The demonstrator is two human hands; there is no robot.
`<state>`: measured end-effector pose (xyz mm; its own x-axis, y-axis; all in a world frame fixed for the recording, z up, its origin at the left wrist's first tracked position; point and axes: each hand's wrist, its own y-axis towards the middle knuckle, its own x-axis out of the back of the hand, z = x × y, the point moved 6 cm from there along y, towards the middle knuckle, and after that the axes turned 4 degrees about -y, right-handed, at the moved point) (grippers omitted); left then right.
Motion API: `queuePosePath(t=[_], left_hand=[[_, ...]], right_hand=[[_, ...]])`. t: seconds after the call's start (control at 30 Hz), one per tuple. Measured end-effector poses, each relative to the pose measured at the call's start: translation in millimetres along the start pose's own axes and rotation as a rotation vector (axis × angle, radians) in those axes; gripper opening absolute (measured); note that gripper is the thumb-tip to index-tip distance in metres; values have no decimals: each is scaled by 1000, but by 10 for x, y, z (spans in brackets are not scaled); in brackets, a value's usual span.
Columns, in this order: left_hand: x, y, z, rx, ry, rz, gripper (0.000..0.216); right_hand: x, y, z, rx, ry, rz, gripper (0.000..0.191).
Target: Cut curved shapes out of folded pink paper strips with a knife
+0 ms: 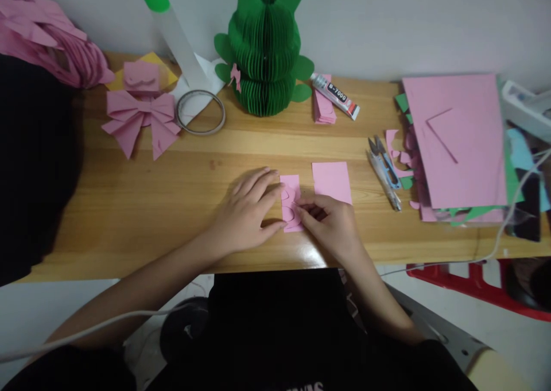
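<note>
A narrow pink paper piece [290,182] with curved cut lines lies on the wooden table between my hands. My left hand [247,213] rests flat with spread fingers, its index finger and thumb touching the paper's left edge. On the other side, my right hand [331,224] has thumb and fingers pinched together on the paper's right part, near the curved cuts. The exact spot of the pinch is partly hidden by the fingers. Just behind the right hand lies a pink paper square [331,178], its lower edge covered by that hand.
Behind stand a green honeycomb-paper figure [264,52], tape roll [200,129], pink bow [142,115] and B-7000 glue tube [338,95] on pink pieces. Thread snips [387,161] and a clear-handled knife [384,179] lie right, beside scraps and a pink sheet stack [477,132].
</note>
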<state>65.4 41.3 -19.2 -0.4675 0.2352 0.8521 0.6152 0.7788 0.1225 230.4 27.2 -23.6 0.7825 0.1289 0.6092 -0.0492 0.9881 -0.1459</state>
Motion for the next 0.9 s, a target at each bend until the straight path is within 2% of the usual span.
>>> queuePosePath(t=[0.07, 0.2, 0.3, 0.53, 0.7, 0.9], left_hand=[[4, 2, -5, -7, -7, -9, 56], [14, 3, -22, -31, 10, -33, 56], [20, 0, -29, -37, 24, -42, 57], [16, -2, -16, -35, 14, -39, 55], [29, 6, -9, -43, 25, -69, 38], [19, 8, -19, -37, 26, -69, 38]], right_hand=[[18, -26, 68, 94, -79, -47, 12], [-26, -139, 239, 399, -376, -137, 20], [-96, -212, 266, 533, -556, -189, 25], [-143, -253, 272, 627, -729, -219, 26], [-164, -271, 292, 678, -879, -190, 26], [-189, -310, 278, 703, -907, -217, 28]])
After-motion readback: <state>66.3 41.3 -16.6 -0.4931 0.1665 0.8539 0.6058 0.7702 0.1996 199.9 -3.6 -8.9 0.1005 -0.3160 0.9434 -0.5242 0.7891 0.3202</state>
